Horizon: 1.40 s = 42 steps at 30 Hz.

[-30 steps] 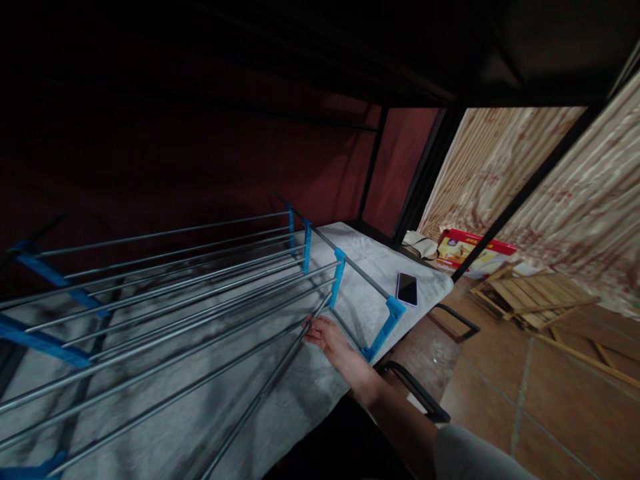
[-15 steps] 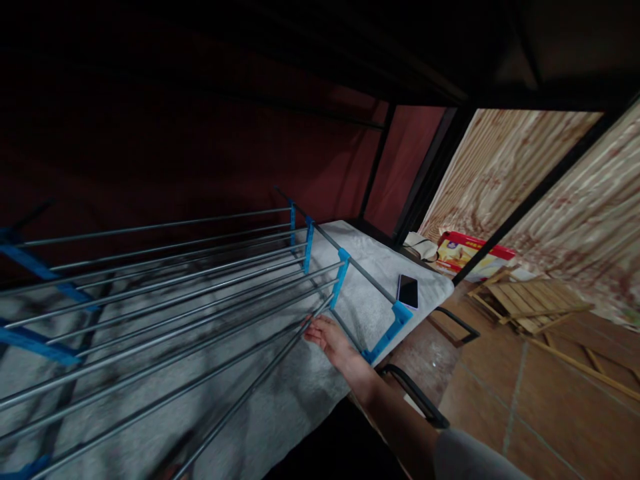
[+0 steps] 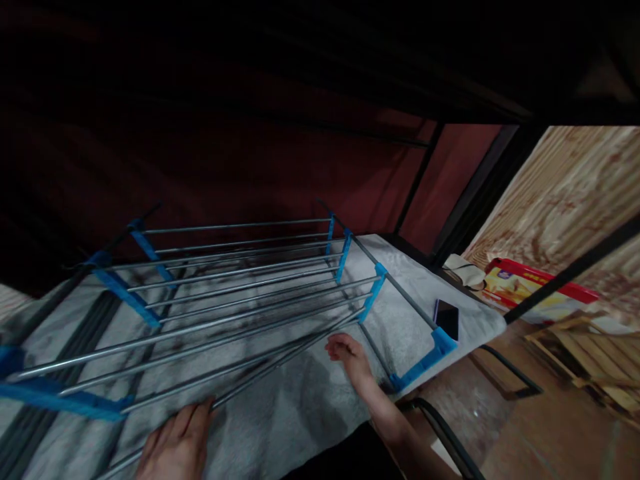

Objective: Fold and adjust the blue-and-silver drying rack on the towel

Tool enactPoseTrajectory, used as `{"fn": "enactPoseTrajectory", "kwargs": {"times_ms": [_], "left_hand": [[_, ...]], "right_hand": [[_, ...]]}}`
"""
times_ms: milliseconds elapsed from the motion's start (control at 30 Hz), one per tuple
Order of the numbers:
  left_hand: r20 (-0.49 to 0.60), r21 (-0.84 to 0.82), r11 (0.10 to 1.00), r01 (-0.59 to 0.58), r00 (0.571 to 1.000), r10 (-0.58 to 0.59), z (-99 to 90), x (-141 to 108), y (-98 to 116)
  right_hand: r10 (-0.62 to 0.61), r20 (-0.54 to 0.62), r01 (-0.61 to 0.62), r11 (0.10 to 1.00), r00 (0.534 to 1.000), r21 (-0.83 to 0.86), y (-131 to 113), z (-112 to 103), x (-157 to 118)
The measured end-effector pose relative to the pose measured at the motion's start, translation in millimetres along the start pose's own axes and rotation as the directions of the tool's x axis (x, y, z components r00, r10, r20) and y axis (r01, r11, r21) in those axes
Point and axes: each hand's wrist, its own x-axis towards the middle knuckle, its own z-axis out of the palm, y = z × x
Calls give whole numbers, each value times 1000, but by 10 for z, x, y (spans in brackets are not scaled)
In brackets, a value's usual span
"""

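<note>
A drying rack (image 3: 260,283) with grey metal rods and blue plastic brackets lies on a white fleecy cover. My left hand (image 3: 177,443) is wrapped over a loose metal rod (image 3: 260,380) at the near side, fingers closed around it. That rod slants up to the right, its far end close to a blue bracket (image 3: 373,300). Just below that end my right hand (image 3: 347,353) hovers over the cover, loosely curled with nothing in it, apart from the rod. A blue corner bracket (image 3: 425,363) sits to its right.
A phone (image 3: 447,320) lies on the cover (image 3: 480,327) at the right. Several dark tubes (image 3: 70,353) lie at the left. Dark bed-frame posts (image 3: 465,193) rise at the right. Beyond are a red and yellow box (image 3: 530,287) and a slatted wooden piece (image 3: 590,353) on the floor.
The view has swung left, so more of the rack's left end shows. My left hand has come into clear view on the rod. My right hand has let go of the rod.
</note>
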Motion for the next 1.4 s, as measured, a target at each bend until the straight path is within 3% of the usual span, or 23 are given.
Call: {"fn": "enactPoseTrajectory", "kwargs": {"times_ms": [67, 167, 267, 333, 433, 567, 667, 733, 800, 867, 933, 1000, 1033, 1067, 1133, 1400], "left_hand": [[35, 28, 1000, -5, 999, 4, -83, 42, 85], [63, 55, 997, 61, 996, -65, -213, 90, 254], [70, 37, 994, 101, 992, -103, -301, 142, 365], [81, 20, 994, 110, 990, -112, -342, 162, 398], [101, 25, 994, 105, 989, -107, -377, 164, 423], [87, -1, 996, 92, 992, -91, -348, 158, 426], [-22, -62, 994, 89, 996, -90, -308, 114, 407], [-141, -105, 986, 133, 979, -148, -292, 33, 384], [-272, -172, 955, 240, 921, -280, -275, -86, 335], [-397, -302, 876, 375, 786, -474, -237, -207, 239], [-449, -499, 722, 479, 569, -688, -168, -284, 90], [-385, -713, 509, 483, 336, -859, -77, -285, -94], [-324, -800, 405, 444, 248, -913, -32, -255, -190], [-265, -862, 320, 393, 188, -946, 10, -207, -282], [-197, -925, 235, 299, 152, -969, 70, -74, -445], [-137, -969, 182, 167, 251, -958, 70, 439, -811]], "right_hand": [[-256, 58, 262, 936, 965, -234, 21, 34, -49], [-530, 321, 617, 618, 785, -488, 19, 100, -92], [-567, 555, 778, 290, 609, -558, 25, 202, -53], [-542, 648, 816, 134, 535, -562, 38, 266, 1], [-512, 712, 825, -11, 480, -564, 50, 295, 106], [-484, 747, 830, -73, 456, -554, 39, 233, 261], [-478, 759, 837, -85, 441, -540, 28, 197, 339], [-476, 766, 842, -91, 433, -532, 21, 194, 363], [-473, 768, 841, -96, 432, -532, 11, 204, 375], [-471, 766, 837, -100, 437, -539, -1, 221, 384], [-470, 764, 834, -98, 443, -544, -12, 236, 396], [-469, 762, 834, -91, 446, -544, -19, 244, 411], [-469, 762, 835, -89, 446, -543, -20, 245, 417], [-470, 762, 836, -87, 446, -542, -21, 244, 423], [-470, 764, 837, -89, 442, -540, -22, 240, 432], [-481, 757, 826, -110, 443, -553, -20, 245, 464]]}}
